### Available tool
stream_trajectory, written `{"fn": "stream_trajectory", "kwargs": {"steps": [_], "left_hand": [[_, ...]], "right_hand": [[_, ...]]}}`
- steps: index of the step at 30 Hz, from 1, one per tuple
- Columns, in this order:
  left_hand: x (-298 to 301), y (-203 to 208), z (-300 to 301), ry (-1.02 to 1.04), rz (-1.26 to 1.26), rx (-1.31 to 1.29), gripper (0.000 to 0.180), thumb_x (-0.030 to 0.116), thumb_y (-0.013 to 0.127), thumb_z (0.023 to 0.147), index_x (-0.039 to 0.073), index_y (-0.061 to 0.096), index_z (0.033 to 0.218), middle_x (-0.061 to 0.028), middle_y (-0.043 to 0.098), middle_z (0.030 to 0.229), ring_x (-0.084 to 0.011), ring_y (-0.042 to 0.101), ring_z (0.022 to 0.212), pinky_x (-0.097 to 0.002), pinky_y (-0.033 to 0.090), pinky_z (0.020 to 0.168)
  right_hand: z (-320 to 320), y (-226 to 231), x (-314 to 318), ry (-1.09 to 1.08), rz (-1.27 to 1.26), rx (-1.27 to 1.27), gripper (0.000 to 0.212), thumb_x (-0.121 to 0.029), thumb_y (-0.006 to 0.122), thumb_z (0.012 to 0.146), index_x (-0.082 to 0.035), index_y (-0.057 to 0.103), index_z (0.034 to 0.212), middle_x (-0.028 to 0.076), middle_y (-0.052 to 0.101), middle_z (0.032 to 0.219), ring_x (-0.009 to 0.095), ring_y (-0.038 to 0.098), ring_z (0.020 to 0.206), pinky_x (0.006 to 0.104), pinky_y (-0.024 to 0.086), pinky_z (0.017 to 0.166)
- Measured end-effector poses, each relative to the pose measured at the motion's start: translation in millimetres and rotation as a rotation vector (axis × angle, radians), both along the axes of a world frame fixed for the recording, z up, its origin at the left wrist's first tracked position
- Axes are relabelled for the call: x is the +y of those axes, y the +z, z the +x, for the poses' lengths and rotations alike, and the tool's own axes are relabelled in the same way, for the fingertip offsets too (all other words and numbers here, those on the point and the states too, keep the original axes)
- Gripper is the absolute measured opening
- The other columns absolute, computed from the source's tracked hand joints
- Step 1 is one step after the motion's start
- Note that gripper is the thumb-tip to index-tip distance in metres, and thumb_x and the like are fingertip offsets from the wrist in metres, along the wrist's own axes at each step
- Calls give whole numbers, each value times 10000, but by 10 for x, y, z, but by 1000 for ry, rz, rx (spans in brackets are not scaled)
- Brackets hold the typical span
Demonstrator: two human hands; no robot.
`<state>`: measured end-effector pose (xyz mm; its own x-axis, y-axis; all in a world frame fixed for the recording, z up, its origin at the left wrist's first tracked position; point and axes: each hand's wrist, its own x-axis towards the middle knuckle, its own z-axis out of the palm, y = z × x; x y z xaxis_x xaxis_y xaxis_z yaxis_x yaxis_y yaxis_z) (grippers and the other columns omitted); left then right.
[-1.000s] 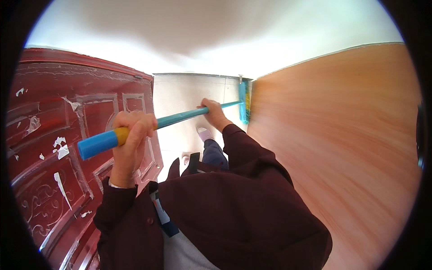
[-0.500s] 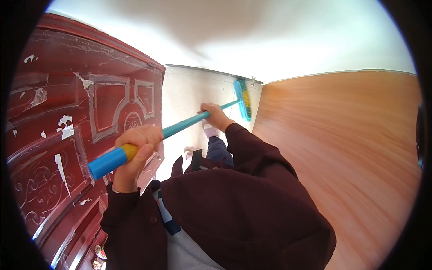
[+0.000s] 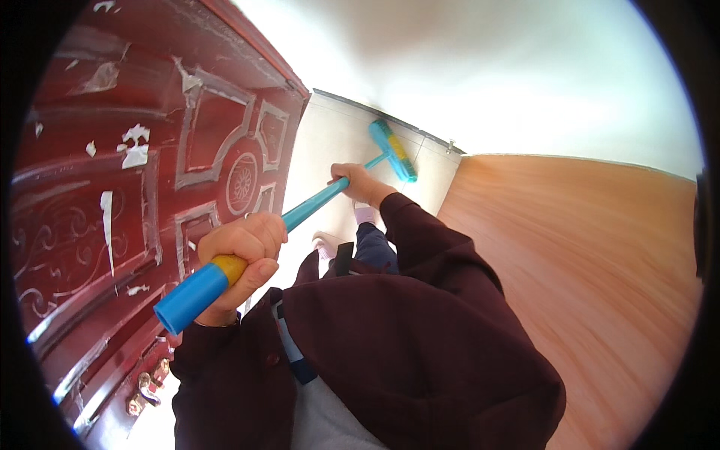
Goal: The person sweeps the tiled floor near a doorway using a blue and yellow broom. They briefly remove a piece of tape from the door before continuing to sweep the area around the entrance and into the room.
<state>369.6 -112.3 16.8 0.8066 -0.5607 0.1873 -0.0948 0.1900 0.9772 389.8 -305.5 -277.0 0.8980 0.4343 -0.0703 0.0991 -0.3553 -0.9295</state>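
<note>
A broom (image 3: pixel 318 204) with a teal handle slants across the view, its blue and yellow grip end close to me at the lower left. My left hand (image 3: pixel 244 255) is closed round the handle just beyond the yellow band. Farther along the shaft, my right hand (image 3: pixel 362 184) wraps it nearer the head. The broom head (image 3: pixel 391 150), teal with yellow and green bristles, rests on the pale tiled floor (image 3: pixel 330 135) close to the wall's base. Both sleeves are dark maroon.
On the left stands a dark red panelled door (image 3: pixel 161 165) with torn film and a brass-coloured handle (image 3: pixel 146 390). A white wall (image 3: pixel 525 82) rises ahead. To the right is a wood-grain panel (image 3: pixel 570 247). My shoes (image 3: pixel 324 246) show below the broom.
The broom head has swung left along the wall's base and turned more slanted. Both hands keep their hold on the handle. The whole view has tilted, with the door shifting rightward.
</note>
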Motion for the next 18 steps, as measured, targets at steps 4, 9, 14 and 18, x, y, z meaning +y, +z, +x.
{"fn": "stream_trajectory", "kwargs": {"steps": [4,9,14,18], "left_hand": [[150,275,-190,90,-9,-37,171,139,625,801,88,489,711,-23,489,592,-154,438,522,-324,371,587],[302,292,-335,181,-10,-252,163,141,613,825,86,477,754,-28,492,603,-156,426,523,-343,394,600],[547,-334,-531,519,83,-197,155,-8,580,847,77,455,808,-59,520,698,-168,479,651,-365,431,697],[653,-89,-725,479,100,-165,191,-40,572,855,71,430,793,-71,536,713,-179,494,665,-363,448,742]], "right_hand": [[-1,260,296,334,-19,104,152,-119,649,761,-95,501,781,127,573,703,344,596,722,394,456,628],[318,179,594,184,71,-194,123,-32,619,705,-57,513,762,151,583,743,358,593,756,429,445,627],[337,-104,1158,-171,111,-222,292,-162,782,684,-63,520,768,140,539,779,344,551,818,396,438,685],[85,-109,1308,47,-63,-179,133,-153,667,706,-68,576,752,157,595,807,391,565,783,471,452,670]]}}
